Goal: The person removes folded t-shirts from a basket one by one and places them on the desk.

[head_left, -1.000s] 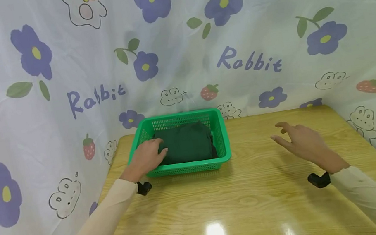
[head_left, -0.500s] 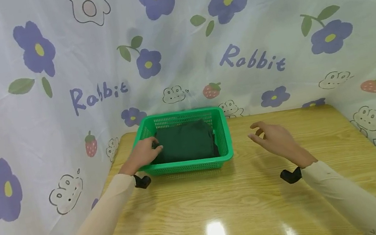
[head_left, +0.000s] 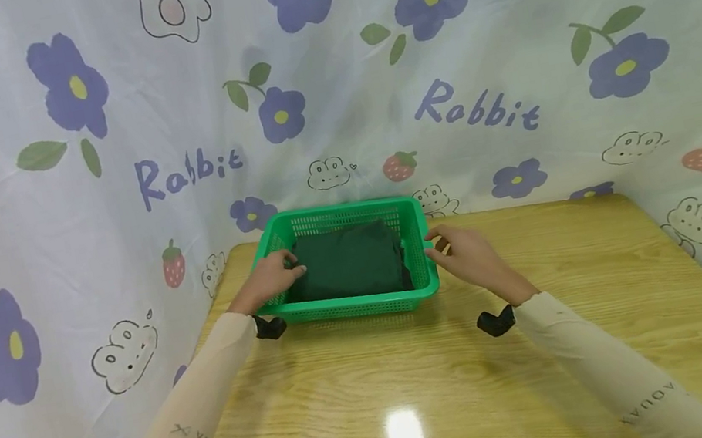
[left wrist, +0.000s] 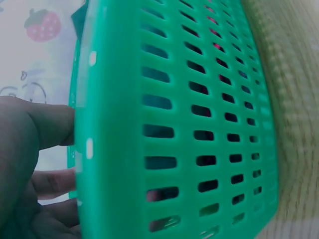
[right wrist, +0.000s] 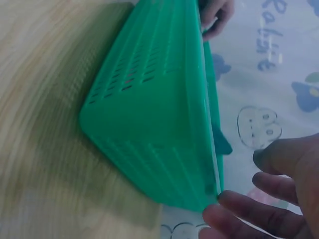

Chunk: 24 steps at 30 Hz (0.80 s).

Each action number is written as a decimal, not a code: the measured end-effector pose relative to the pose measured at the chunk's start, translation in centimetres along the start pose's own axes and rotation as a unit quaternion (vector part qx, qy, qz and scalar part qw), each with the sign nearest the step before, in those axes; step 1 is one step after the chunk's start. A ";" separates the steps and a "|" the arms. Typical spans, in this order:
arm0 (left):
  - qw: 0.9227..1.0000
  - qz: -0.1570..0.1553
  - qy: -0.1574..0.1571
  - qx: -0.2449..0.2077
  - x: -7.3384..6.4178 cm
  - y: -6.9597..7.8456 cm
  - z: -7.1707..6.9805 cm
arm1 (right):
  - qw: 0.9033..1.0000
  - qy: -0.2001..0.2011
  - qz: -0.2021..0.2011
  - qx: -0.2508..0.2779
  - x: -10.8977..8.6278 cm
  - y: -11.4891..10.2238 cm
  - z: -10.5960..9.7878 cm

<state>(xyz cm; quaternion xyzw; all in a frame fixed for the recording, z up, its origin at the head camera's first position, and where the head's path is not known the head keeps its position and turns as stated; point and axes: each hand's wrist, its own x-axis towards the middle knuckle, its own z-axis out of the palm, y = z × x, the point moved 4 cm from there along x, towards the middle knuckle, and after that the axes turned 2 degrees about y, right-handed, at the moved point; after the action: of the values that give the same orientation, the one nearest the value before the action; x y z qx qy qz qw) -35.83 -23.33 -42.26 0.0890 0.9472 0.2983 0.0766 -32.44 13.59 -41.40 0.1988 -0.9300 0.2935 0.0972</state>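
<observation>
A green plastic basket [head_left: 349, 302] with slotted walls stands at the back of the table. Inside it lies a folded dark green cloth [head_left: 348, 262], with a blackish edge showing at its right. My left hand [head_left: 270, 279] reaches over the basket's left rim, thumb and forefinger apart beside the cloth. In the left wrist view, the left fingers [left wrist: 52, 124] pass behind the rim, and a fingertip shows through a slot. My right hand [head_left: 466, 253] is at the right rim, its fingers [right wrist: 264, 211] spread and fingertips right at the edge.
The wooden table [head_left: 328, 411] extends toward me and to the right of the basket. A white curtain [head_left: 341, 80] printed with purple flowers and rabbits hangs close behind and along both sides. Pinkish-red specks show through the basket's slots in the left wrist view.
My right hand has moved left across the table to the basket's right rim. The left hand stays at the left rim, and the basket keeps its place.
</observation>
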 end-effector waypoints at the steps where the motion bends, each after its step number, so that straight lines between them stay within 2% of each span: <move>1: 1.000 -0.007 -0.004 -0.010 0.1 0.0 0.0 | 1.000 0.001 -0.002 -0.002 0.2 -0.3 0.2; 8: 0.998 -0.041 -0.024 -0.044 0.6 -0.5 0.2 | 0.999 -0.009 -0.029 -0.009 1.5 -2.5 1.7; 13: 0.993 -0.066 -0.048 -0.081 0.8 -0.9 0.4 | 0.999 -0.030 -0.021 0.007 2.3 -3.7 2.9; 20: 0.989 -0.079 -0.064 -0.107 0.9 -1.0 0.4 | 0.992 -0.126 0.011 -0.027 3.4 -4.4 4.8; 24: 0.986 -0.084 -0.070 -0.125 0.9 -1.0 0.3 | 0.986 -0.158 0.040 -0.023 3.9 -4.8 5.4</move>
<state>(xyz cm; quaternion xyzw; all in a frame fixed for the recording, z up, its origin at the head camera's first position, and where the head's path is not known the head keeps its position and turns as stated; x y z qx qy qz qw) -36.80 -23.77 -43.15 0.0192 0.8988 0.3999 0.1783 -34.23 5.56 -42.19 0.2033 -0.9474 0.2404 -0.0585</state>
